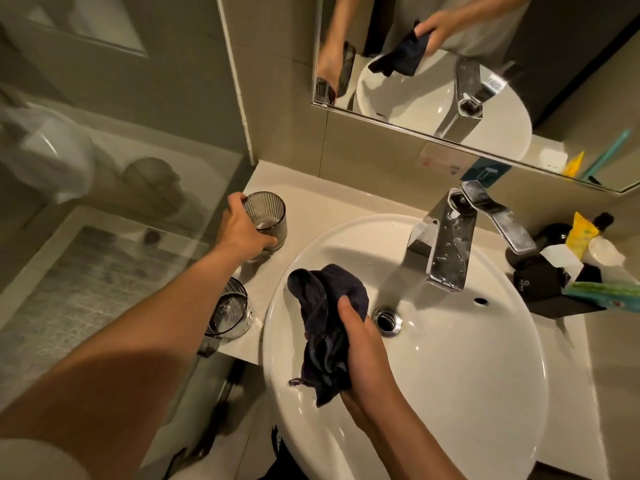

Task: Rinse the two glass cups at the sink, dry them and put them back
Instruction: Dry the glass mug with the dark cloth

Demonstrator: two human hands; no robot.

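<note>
Cups left of sink (450,393).
Left hand (242,233) gripping far cup (265,214); right hand (363,351) clutching cloth (322,317) over basin; near cup (228,311) free.

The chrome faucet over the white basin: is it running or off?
Off. No stream falls from the chrome faucet and the white basin holds no pooled water; only droplets cling to the spout.

Home bathroom, white sink (450,393), chrome faucet (446,244), wall mirror (398,46)
</note>
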